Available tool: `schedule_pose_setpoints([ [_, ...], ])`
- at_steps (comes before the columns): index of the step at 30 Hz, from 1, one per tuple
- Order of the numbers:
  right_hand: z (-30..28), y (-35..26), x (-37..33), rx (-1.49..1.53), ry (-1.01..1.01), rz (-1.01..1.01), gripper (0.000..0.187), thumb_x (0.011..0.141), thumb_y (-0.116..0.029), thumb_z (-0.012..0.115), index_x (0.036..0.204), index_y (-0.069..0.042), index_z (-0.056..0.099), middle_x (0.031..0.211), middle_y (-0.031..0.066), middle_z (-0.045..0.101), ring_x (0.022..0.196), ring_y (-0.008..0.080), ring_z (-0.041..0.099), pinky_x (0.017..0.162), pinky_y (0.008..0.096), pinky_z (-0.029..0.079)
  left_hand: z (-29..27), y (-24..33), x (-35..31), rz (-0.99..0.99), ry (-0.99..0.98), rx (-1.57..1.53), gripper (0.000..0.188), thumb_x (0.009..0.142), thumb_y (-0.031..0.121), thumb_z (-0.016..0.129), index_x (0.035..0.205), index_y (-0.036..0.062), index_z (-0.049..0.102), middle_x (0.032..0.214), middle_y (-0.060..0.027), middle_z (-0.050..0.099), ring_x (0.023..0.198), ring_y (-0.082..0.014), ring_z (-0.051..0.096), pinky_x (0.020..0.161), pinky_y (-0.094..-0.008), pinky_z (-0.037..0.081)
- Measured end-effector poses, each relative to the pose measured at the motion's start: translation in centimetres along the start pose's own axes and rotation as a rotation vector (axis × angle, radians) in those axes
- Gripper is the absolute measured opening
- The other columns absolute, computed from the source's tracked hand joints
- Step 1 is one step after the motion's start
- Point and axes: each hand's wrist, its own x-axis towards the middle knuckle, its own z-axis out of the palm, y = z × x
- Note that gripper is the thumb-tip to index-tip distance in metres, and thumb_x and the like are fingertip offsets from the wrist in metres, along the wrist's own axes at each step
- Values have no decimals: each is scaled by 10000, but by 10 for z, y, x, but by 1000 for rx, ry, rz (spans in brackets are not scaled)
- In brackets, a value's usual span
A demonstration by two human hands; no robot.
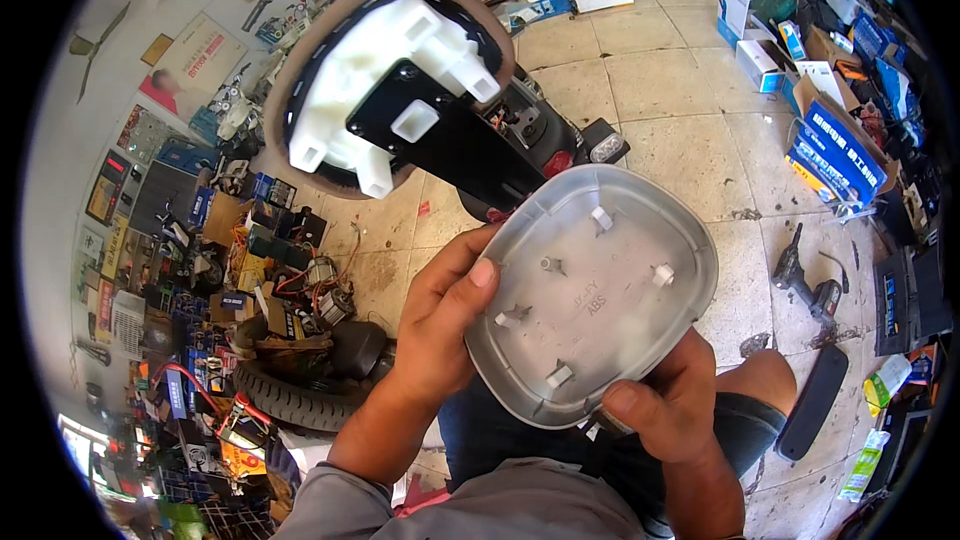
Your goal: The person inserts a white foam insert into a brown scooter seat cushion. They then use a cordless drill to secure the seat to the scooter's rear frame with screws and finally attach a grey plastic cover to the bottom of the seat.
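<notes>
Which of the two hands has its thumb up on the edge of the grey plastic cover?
The left hand: its thumb lies on the grey cover rim. The right hand grips the bottom edge.

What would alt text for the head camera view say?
Both hands, left hand and right hand, hold a grey plastic cover with its inner side up. A scooter's open rear and a cluttered workshop floor lie beyond.

Repair workshop — tyre [290, 400], cordless drill [808, 285] (on tiles), parts boxes [835, 155].

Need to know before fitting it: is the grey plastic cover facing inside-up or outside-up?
Inside-up. The grey plastic cover shows its moulded clips and posts toward the camera, held at its edges by the left hand and right hand.
</notes>
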Motion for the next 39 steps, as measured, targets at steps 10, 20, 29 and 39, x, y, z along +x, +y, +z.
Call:
schedule_pose_setpoints([
  [10, -8, -3, -7, -93, 56, 69, 513, 934, -106, 729, 1359, 113, 542, 1279, 189, 668, 1193, 211, 636, 1022, 342, 494, 1, -6, 1, 66, -33, 95, 626, 1034, 430, 594, 1416, -61, 521, 1256, -128, 660, 1123, -178, 629, 976, -317, 492],
  [20, 27, -8, 8, -268, 112, -151, 527, 941, -74, 707, 1394, 103, 503, 1307, 179, 646, 1170, 210, 641, 994, 340, 504, -30, 1, -14, 428, -96, 294, 776, 1005, 397, 653, 1554, -54, 341, 1534, -206, 451, 1368, -276, 497, 1123, -433, 413],
  [29, 60, 8, 12, -1219, 296, -280, 804, 734, 12, 821, 1477, 9, 513, 943, 56, 688, 692, 103, 642, 613, 243, 501, -30, -53, 21, 100, -369, -471, 699, 1037, 195, 636, 1606, 3, 278, 1534, -179, 461, 1376, -263, 516, 1129, -405, 452],
  [39, 42, 22, 11, -1913, 62, -800, 703, 733, -61, 769, 1419, -162, 649, 703, 30, 416, 546, 214, 486, 481, 357, 401, -29, -89, 46, -167, -603, -1287, 681, 1090, 516, 379, 1528, -4, 432, 1504, -196, 543, 1339, -321, 579, 1147, -490, 467],
])
